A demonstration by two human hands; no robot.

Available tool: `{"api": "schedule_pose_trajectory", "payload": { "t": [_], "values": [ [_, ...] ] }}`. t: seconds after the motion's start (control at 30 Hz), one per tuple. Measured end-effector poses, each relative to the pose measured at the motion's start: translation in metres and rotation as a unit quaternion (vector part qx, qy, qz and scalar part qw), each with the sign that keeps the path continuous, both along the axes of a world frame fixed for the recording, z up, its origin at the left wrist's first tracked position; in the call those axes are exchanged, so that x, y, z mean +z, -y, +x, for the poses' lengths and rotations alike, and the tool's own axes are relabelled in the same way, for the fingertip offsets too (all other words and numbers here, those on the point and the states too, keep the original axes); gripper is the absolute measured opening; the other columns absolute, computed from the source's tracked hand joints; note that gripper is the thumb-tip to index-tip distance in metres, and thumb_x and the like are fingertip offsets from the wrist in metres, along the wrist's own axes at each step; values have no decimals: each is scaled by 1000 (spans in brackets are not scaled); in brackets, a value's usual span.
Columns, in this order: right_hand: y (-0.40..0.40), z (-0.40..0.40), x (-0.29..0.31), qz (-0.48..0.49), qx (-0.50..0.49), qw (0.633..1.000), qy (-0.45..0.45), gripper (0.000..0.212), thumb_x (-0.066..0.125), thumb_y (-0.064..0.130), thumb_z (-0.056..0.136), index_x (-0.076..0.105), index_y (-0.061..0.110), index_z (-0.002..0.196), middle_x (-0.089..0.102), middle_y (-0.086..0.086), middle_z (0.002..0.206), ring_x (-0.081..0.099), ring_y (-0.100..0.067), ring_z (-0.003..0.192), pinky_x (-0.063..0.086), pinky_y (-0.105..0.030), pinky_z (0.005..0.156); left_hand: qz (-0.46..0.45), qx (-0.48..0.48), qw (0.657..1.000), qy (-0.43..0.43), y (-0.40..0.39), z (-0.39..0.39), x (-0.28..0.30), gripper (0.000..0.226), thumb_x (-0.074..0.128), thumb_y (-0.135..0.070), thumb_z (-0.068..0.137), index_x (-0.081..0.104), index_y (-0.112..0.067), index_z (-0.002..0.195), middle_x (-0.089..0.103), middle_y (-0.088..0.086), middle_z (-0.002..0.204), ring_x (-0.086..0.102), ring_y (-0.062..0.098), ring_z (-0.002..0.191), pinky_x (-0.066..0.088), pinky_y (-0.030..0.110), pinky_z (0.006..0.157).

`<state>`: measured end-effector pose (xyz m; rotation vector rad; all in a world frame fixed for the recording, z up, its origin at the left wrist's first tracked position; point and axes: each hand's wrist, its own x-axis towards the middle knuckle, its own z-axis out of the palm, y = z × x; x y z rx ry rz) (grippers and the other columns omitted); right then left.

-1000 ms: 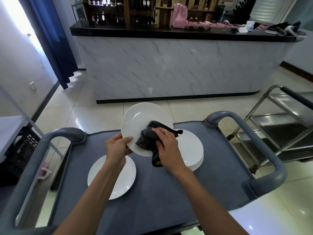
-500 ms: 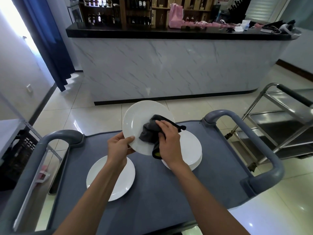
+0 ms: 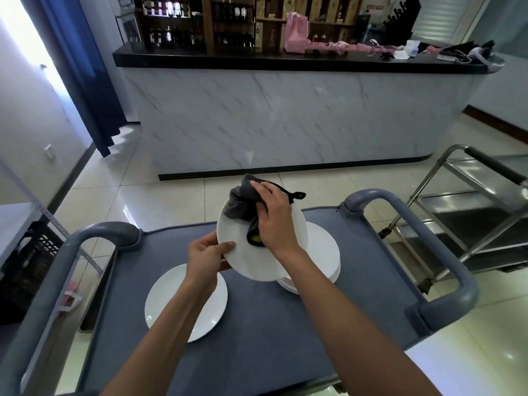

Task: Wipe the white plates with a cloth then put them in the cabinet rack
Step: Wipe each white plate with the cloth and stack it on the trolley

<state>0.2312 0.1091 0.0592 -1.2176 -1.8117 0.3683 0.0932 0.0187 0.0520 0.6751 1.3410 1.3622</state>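
Observation:
My left hand (image 3: 208, 257) grips the near-left rim of a white plate (image 3: 251, 261), held tilted above the grey cart top (image 3: 257, 324). My right hand (image 3: 274, 221) presses a dark grey cloth (image 3: 241, 204) against the plate's far edge. Part of the cloth hangs over the rim. A single white plate (image 3: 160, 304) lies flat on the cart at the left, partly under my left forearm. A stack of white plates (image 3: 325, 252) rests on the cart to the right, partly hidden by the held plate and my right arm.
The cart has grey handles at the left (image 3: 94, 232) and right (image 3: 445, 270). A steel trolley (image 3: 471, 212) stands to the right. A marble-fronted bar counter (image 3: 285, 118) with a black top fills the background, and a dark crate (image 3: 31, 261) sits low at the left.
The plate has been lifted a little and turned. My right hand with the cloth moved from the plate's middle up to its far edge.

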Motion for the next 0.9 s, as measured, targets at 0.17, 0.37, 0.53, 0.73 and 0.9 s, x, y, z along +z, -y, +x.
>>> {"api": "schedule_pose_trajectory", "payload": {
  "t": [0.17, 0.37, 0.53, 0.73, 0.9],
  "values": [
    [-9, 16, -4, 5, -39, 999, 3, 44, 51, 6, 98, 60, 19, 139, 59, -6, 133, 51, -26, 120, 44, -42, 105, 2, 33, 999, 21, 1, -6, -3, 30, 62, 8, 87, 75, -15, 100, 77, 3, 84, 68, 29, 77, 57, 31, 56],
    [-6, 33, -10, -7, -51, 999, 12, 46, 54, 4, 99, 58, 19, 142, 57, -5, 136, 49, -24, 122, 41, -38, 108, 13, 64, 997, 45, -4, -9, -3, 32, 61, 7, 89, 74, -14, 108, 76, 6, 97, 68, 28, 85, 57, 27, 57],
    [8, 41, -14, -55, -56, 997, -26, 49, 60, 14, 99, 50, 21, 147, 52, 0, 143, 44, -20, 129, 37, -32, 111, 19, 93, 994, 58, -8, -9, -1, 30, 61, 7, 89, 73, -10, 111, 74, 7, 96, 66, 26, 84, 57, 28, 57],
    [36, 39, -27, -104, -64, 990, -72, 49, 60, 21, 100, 49, 23, 147, 51, 2, 143, 45, -17, 130, 36, -30, 112, 35, 129, 989, 68, -15, -8, 7, 29, 60, 7, 90, 72, -12, 108, 74, 5, 99, 66, 21, 84, 58, 28, 61],
    [60, 24, -39, -145, -62, 982, -109, 49, 60, 23, 101, 47, 25, 148, 47, 5, 142, 43, -10, 130, 30, -16, 109, 43, 159, 984, 72, -21, -3, 13, 29, 60, 6, 92, 71, -14, 110, 73, -3, 93, 66, 16, 82, 60, 29, 67]
  ]
}}
